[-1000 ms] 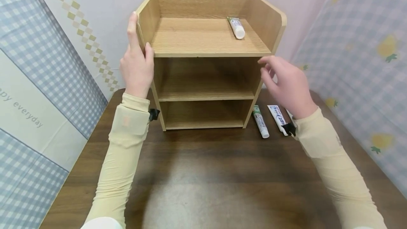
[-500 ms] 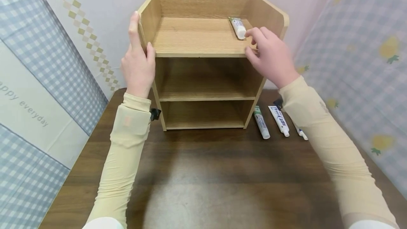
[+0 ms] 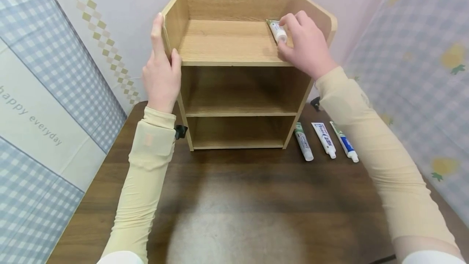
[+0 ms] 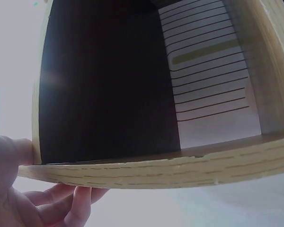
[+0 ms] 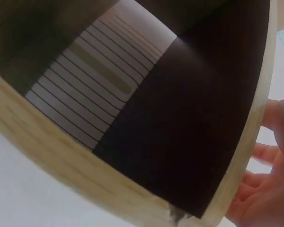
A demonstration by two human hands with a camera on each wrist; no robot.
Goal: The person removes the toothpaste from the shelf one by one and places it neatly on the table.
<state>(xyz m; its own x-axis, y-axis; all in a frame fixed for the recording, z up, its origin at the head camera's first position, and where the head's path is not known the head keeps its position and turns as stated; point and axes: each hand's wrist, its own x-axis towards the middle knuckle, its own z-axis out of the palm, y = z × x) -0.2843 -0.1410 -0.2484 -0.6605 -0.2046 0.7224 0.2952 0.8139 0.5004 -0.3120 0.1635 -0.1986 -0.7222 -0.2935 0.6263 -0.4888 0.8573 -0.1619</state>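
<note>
A wooden shelf unit [image 3: 234, 63] stands on the table. My left hand [image 3: 161, 72] grips its left side panel, thumb on the front edge and fingers on the outer face; the left wrist view shows the same hand [image 4: 33, 203] at the board's corner. A small white and green toothpaste tube [image 3: 277, 29] lies on the top shelf, cap towards me. My right hand [image 3: 305, 44] has its curled fingers and thumb at the tube's cap end, pinching it. In the right wrist view, the right hand [image 5: 267, 184] sits past the board's edge and the tube is hidden.
Right of the unit, three more toothpaste tubes lie on the dark table [image 3: 234, 199]: a grey-green one [image 3: 304, 141], a white one [image 3: 324, 139] and a blue-green one [image 3: 345, 141]. Patterned curtains [image 3: 414, 76] hang around the table.
My right hand has moved up and left, from the unit's right front edge to the tube on the top shelf, and taken hold of it. The left hand keeps its grip.
</note>
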